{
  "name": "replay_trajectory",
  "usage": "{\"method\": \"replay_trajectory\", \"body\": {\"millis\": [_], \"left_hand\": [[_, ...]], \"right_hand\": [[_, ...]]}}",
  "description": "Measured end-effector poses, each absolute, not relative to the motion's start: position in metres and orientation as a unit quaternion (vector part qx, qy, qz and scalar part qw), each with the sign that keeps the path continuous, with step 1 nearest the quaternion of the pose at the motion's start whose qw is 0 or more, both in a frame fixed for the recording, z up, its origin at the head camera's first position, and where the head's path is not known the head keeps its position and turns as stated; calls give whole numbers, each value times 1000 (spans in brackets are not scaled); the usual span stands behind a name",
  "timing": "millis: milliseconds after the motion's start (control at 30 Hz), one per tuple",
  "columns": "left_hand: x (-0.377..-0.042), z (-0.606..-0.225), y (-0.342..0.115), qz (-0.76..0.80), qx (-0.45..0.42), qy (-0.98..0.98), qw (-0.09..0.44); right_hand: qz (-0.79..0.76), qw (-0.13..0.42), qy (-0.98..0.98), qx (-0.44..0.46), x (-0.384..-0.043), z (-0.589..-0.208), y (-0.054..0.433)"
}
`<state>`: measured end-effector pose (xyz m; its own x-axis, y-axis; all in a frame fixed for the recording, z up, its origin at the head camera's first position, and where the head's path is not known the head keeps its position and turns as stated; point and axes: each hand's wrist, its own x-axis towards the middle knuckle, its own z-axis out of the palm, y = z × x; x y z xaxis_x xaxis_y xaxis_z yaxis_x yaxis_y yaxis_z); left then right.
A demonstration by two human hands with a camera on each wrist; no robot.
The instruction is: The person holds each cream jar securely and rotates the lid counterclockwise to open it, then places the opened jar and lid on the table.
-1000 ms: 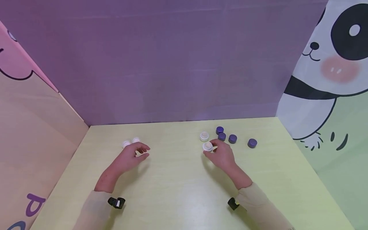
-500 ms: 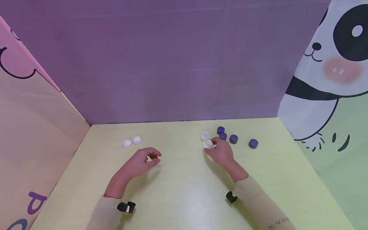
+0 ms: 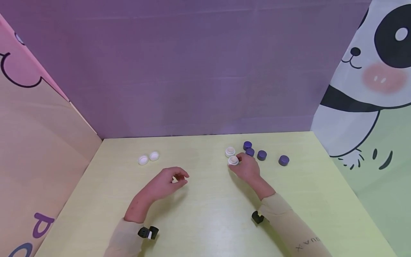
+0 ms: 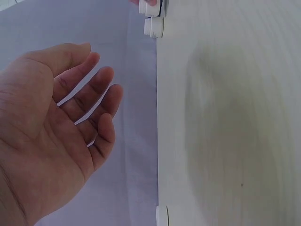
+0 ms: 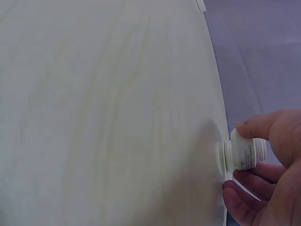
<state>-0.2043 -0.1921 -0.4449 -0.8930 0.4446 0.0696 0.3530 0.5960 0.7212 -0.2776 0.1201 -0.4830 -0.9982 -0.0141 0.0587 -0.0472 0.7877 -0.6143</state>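
Observation:
My right hand [image 3: 246, 168] pinches a small white jar [image 3: 233, 160] between thumb and fingers. Printed text shows on the side of this jar [image 5: 244, 151] in the right wrist view. Just behind it on the table stands a second white jar [image 3: 229, 151]. My left hand [image 3: 168, 182] hovers left of centre over the table, its fingers loosely curved and holding nothing; in the left wrist view the palm [image 4: 51, 136] is visible. Behind the left hand lie two flat white round lids [image 3: 143, 160], side by side.
Several purple round caps are near the right hand: one at the back [image 3: 247, 145], one partly hidden by the hand [image 3: 250, 152], and others farther right [image 3: 284, 160]. A purple wall [image 3: 192, 71] rises at the table's rear edge; printed panels flank the sides.
My left hand has moved right and slightly nearer to me, away from the two white lids, which now show fully. My right hand keeps its pinch on the white jar, almost still.

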Motion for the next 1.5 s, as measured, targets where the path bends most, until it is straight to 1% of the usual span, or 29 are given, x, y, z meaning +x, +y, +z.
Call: {"method": "replay_trajectory", "body": {"millis": [333, 633, 900, 1233, 1400, 1500], "left_hand": [[-201, -441, -189, 373, 236, 894, 74], [-194, -440, -185, 374, 228, 894, 91], [-189, -441, -181, 384, 225, 889, 103], [-190, -443, -178, 374, 229, 893, 100], [-190, -445, -177, 370, 228, 894, 108], [-190, -446, -178, 372, 228, 893, 112]], "right_hand": [[321, 28, -947, 21, -282, -487, 120], [321, 31, -946, 27, -285, -487, 120], [315, 24, -948, 28, -286, -489, 120], [305, 6, -952, 19, -290, -492, 120], [294, 0, -956, 23, -283, -481, 125], [296, 10, -955, 32, -277, -470, 134]]}}
